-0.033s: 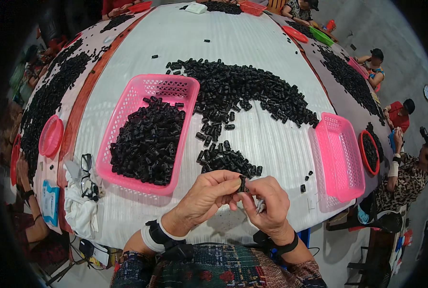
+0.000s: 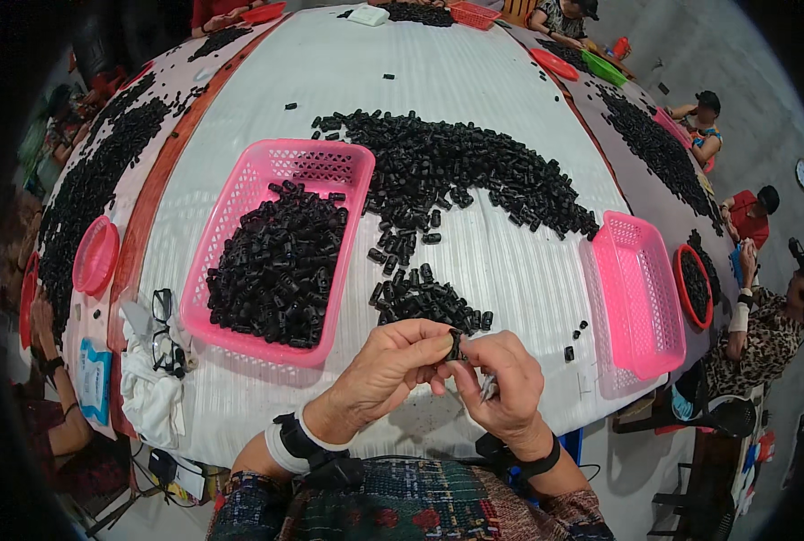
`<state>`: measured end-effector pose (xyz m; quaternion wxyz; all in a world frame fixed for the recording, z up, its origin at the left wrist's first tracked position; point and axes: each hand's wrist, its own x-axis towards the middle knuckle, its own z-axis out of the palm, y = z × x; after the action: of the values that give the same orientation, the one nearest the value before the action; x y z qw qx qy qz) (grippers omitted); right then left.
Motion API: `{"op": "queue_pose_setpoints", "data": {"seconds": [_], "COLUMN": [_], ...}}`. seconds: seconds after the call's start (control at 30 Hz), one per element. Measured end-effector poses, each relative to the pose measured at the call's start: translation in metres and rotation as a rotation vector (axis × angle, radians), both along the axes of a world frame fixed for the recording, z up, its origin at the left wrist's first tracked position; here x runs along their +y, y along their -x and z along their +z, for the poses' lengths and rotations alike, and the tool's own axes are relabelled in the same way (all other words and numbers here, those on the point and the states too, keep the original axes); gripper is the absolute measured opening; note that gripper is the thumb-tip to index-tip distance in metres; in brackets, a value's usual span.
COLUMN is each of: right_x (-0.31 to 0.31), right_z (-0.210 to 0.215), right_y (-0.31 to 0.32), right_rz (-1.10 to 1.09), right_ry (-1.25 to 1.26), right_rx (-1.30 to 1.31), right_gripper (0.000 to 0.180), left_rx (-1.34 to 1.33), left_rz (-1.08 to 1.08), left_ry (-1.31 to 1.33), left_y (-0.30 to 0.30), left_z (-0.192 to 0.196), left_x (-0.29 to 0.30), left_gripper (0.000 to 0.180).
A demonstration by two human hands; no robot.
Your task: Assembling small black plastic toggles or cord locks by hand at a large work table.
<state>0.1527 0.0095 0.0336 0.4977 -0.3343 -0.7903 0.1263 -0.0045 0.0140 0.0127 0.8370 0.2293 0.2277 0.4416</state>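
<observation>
My left hand [image 2: 386, 362] pinches a small black plastic part [image 2: 455, 344] between thumb and fingers, in front of my body. The thumb and fingertips of my right hand [image 2: 505, 383] close on the same part from the other side. Something small and greyish [image 2: 489, 388] shows against the right palm; its kind is unclear. Just beyond my hands lies a small heap of black cylindrical parts [image 2: 427, 300]. A larger curved pile of the same parts [image 2: 474, 162] spreads farther back. To the left, a pink basket [image 2: 355, 162] holds many more of them.
A second pink basket [image 2: 641, 298] stands at the right, near a few loose parts [image 2: 570, 353]. Eyeglasses [image 2: 161, 329] and a white cloth [image 2: 150, 388] lie at the left beside a blue-and-white packet [image 2: 95, 380]. Other people sit at both sides and the far end.
</observation>
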Motion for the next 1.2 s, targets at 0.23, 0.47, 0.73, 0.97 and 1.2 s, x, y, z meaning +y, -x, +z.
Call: {"op": "queue_pose_setpoints", "data": {"seconds": [0.23, 0.47, 0.73, 0.97, 1.2], "right_x": [-0.002, -0.005, 0.003, 0.009, 0.010], "right_z": [-0.005, -0.002, 0.002, -0.003, -0.006], "right_y": [0.000, -0.005, -0.018, -0.012, -0.010], "right_rz": [0.003, 0.034, 0.054, -0.063, -0.093], "right_ry": [0.007, 0.101, 0.434, 0.299, 0.273], "right_rx": [0.007, -0.017, 0.068, -0.081, -0.140], "right_gripper": [0.030, 0.025, 0.013, 0.015, 0.016], "left_rx": [0.027, 0.043, 0.060, 0.030, 0.022], "left_rz": [0.012, 0.005, -0.019, -0.043, -0.048], "left_ry": [0.002, 0.024, 0.021, 0.025, 0.043], "left_y": [0.000, -0.003, -0.003, -0.002, -0.002], "left_z": [-0.002, 0.001, 0.005, 0.004, 0.001], "left_x": [-0.002, -0.002, -0.002, -0.003, -0.003], "left_gripper": [0.017, 0.016, 0.015, 0.013, 0.013]}}
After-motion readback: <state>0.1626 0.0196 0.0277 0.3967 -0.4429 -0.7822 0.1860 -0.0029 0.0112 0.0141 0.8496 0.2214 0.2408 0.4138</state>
